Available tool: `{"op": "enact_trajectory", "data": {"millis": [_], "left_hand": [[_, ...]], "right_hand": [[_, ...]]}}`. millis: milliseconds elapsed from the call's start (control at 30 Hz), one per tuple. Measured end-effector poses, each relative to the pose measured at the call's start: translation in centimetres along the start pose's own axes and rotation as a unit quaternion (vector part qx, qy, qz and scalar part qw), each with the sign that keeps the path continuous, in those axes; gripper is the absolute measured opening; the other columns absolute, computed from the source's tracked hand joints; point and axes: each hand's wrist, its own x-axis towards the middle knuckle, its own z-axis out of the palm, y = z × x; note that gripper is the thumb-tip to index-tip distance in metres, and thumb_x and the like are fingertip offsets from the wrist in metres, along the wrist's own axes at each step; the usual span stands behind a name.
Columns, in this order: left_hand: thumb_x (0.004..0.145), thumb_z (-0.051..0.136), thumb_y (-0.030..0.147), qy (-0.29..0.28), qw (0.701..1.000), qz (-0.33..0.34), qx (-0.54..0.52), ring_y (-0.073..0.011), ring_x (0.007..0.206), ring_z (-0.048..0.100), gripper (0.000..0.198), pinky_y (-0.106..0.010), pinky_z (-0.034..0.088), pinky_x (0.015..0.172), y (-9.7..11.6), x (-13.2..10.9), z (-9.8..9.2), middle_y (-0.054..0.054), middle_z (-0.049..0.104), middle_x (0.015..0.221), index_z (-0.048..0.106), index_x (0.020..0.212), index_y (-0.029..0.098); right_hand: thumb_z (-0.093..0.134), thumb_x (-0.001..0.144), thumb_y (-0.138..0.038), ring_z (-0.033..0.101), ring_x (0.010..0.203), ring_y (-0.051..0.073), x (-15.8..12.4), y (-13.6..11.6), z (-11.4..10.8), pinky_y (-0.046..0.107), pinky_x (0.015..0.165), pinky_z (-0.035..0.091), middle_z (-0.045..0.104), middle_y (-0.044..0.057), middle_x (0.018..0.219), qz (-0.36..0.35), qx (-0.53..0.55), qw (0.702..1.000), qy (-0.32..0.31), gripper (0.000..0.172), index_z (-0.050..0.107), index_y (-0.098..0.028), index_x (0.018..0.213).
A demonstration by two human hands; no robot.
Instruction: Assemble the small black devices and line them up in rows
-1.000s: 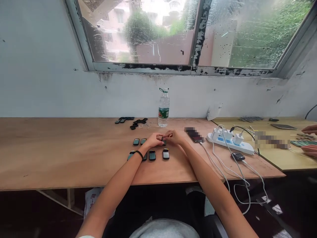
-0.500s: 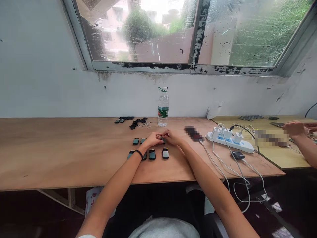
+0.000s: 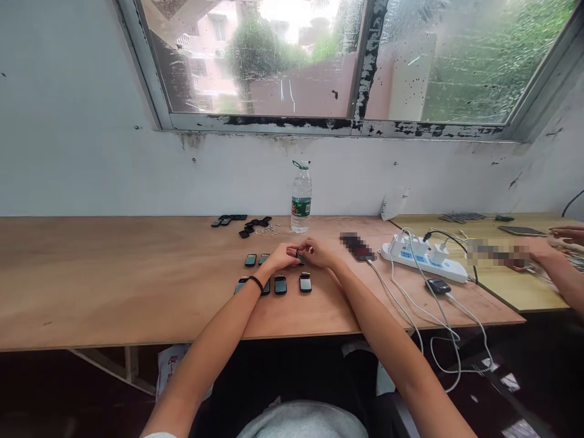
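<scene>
My left hand (image 3: pixel 283 255) and my right hand (image 3: pixel 318 252) meet over the table, both with fingers closed round one small dark device with a greyish face (image 3: pixel 300 258). The fingers cover most of it. Just below lies a similar device with a pale face and a yellow bit at its top (image 3: pixel 305 283). Left of that one is a black-edged device with a grey-green face (image 3: pixel 280 285). More of the same kind lie by my left wrist, some partly hidden by it. Farther up-left sits another such device (image 3: pixel 250 260).
Black parts (image 3: pixel 255 225) and tiny pale pieces lie near the wall, beside a water bottle (image 3: pixel 300 204). To the right are a blurred phone (image 3: pixel 358 246), a white power strip (image 3: pixel 424 261), trailing cables and a black gadget (image 3: pixel 438 285). Another person's hand (image 3: pixel 536 250) is at the yellowish table.
My hands stay at the same spot, with the device tilted slightly and less of its face showing. At the right, the other person's hand has moved down toward the blurred object.
</scene>
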Motion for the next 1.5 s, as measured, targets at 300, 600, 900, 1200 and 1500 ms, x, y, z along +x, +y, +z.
{"op": "enact_trajectory", "data": {"millis": [300,600,900,1200,1500], "left_hand": [[0.057,0.078,0.005,0.004,1.0,0.011,0.008,-0.0126,0.063,0.06,0.058,-0.019,0.043,0.052,-0.8,1.0,0.0,0.0,0.069,0.071,0.074,0.114,0.012],[0.059,0.078,0.006,0.002,1.0,-0.003,0.008,-0.0115,0.055,0.056,0.057,-0.019,0.04,0.049,-0.7,0.8,0.1,0.004,0.06,0.059,0.073,0.116,0.011],[0.062,0.075,0.003,0.019,1.0,-0.004,0.019,-0.0098,0.055,0.052,0.06,-0.018,0.04,0.048,-0.2,0.5,0.2,0.004,0.063,0.063,0.072,0.12,0.011],[0.067,0.077,0.006,0.045,0.998,-0.012,0.042,-0.0107,0.059,0.058,0.049,-0.018,0.044,0.05,-0.6,0.9,0.4,-0.003,0.073,0.082,0.074,0.115,0.013],[0.073,0.073,0.008,0.057,0.995,-0.002,0.082,-0.0101,0.054,0.059,0.045,-0.019,0.047,0.052,-0.9,1.0,0.7,-0.002,0.074,0.078,0.072,0.118,0.013]], "right_hand": [[0.06,0.095,-0.028,0.059,0.081,0.018,0.4,1.0,0.4,0.028,0.072,0.047,0.067,0.006,0.093,0.003,-0.022,1.0,-0.018,0.012,0.063,-0.016,0.094],[0.045,0.1,-0.023,0.06,0.085,0.021,0.3,0.2,0.6,0.032,0.078,0.049,0.067,0.008,0.095,-0.039,-0.048,0.998,0.011,0.013,0.055,-0.019,0.093],[0.065,0.093,-0.027,0.067,0.079,0.018,0.0,0.0,-0.2,0.027,0.069,0.052,0.074,0.006,0.092,0.017,0.036,0.999,-0.027,0.014,0.065,-0.017,0.102],[0.064,0.086,-0.014,0.068,0.071,0.02,0.2,-0.7,-0.4,0.027,0.064,0.051,0.077,0.007,0.085,0.042,-0.025,0.999,0.013,0.013,0.077,-0.018,0.087],[0.063,0.088,-0.013,0.064,0.068,0.015,-0.1,-1.2,-0.6,0.022,0.06,0.046,0.077,0.005,0.087,0.062,-0.038,0.997,-0.002,0.015,0.077,-0.016,0.094]]}}
